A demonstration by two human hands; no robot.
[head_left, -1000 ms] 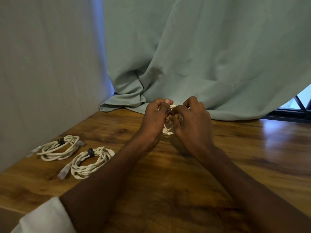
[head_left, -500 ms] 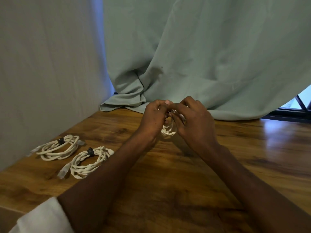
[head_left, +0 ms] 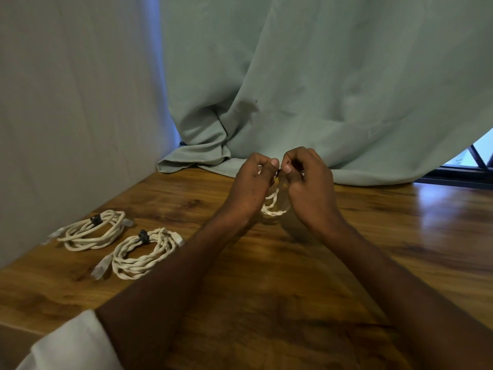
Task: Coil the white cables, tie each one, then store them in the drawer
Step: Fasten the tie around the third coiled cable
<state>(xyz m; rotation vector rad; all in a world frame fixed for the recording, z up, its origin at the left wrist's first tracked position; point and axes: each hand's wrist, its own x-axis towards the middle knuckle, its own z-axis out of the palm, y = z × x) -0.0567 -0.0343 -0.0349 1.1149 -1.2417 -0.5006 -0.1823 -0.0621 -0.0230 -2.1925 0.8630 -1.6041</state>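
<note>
Above the wooden table (head_left: pixel 293 276), my left hand (head_left: pixel 250 186) and my right hand (head_left: pixel 309 185) hold a coiled white cable (head_left: pixel 273 208) between them. Thumbs and fingertips of both hands pinch a small dark tie at the top of the coil. Only the coil's lower loops show; the rest is hidden by my fingers. Two other coiled white cables lie at the left: one (head_left: pixel 92 231) near the wall and one (head_left: pixel 144 253) closer to me. Each has a dark tie around it. No drawer is in view.
A pale green curtain (head_left: pixel 306 89) hangs behind the table and bunches on its far edge. A light wall (head_left: pixel 74 102) borders the table's left side. A dark window frame (head_left: pixel 458 177) shows at the far right.
Both hands have shifted slightly, with the fingertips now pinched closer together at the top of the coil. The two tied cables at the left have not moved.
</note>
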